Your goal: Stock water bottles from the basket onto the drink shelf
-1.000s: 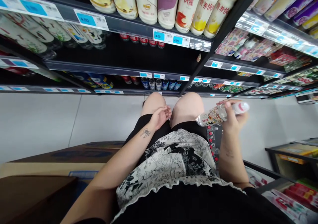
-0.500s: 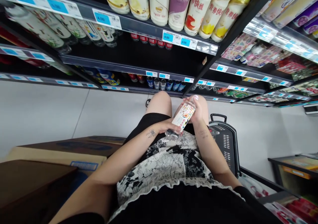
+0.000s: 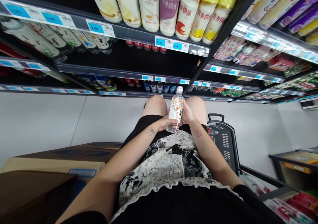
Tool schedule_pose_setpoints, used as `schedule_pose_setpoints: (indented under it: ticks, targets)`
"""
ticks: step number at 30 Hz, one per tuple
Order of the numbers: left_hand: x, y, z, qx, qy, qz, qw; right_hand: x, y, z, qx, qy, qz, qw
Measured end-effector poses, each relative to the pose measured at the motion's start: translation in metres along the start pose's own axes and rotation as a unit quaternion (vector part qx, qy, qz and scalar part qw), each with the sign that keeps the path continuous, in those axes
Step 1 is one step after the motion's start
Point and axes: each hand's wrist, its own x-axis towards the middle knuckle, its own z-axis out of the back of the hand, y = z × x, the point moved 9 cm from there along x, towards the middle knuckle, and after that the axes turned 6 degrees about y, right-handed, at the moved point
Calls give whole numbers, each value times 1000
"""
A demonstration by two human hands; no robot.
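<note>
The bottle [image 3: 176, 111] is now held straighter, label [image 3: 175, 114] facing up, the left hand [image 3: 164, 123] clasping its lower part, the right hand [image 3: 187, 113] its side, seemingly from behind.

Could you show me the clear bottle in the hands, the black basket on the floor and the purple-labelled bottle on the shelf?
Clear bottle [image 3: 176, 109]: head view, on its patterned label.
Black basket [image 3: 226, 146]: head view, on its slotted panel.
Purple-labelled bottle [image 3: 170, 11]: head view, on its purple label.

Shop with price-tagged shelves [image 3: 135, 34]
</note>
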Motion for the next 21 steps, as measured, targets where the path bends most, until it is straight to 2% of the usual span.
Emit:
schedule_pose_setpoints:
  ticks: [14, 21]
  targets:
    - [-4, 1, 1, -6, 3, 21, 1000, -8, 7, -2, -42, -20, 49, 998]
    - [0, 2, -1, -7, 27, 18, 999, -8, 8, 1, -49, -17, 65, 997]
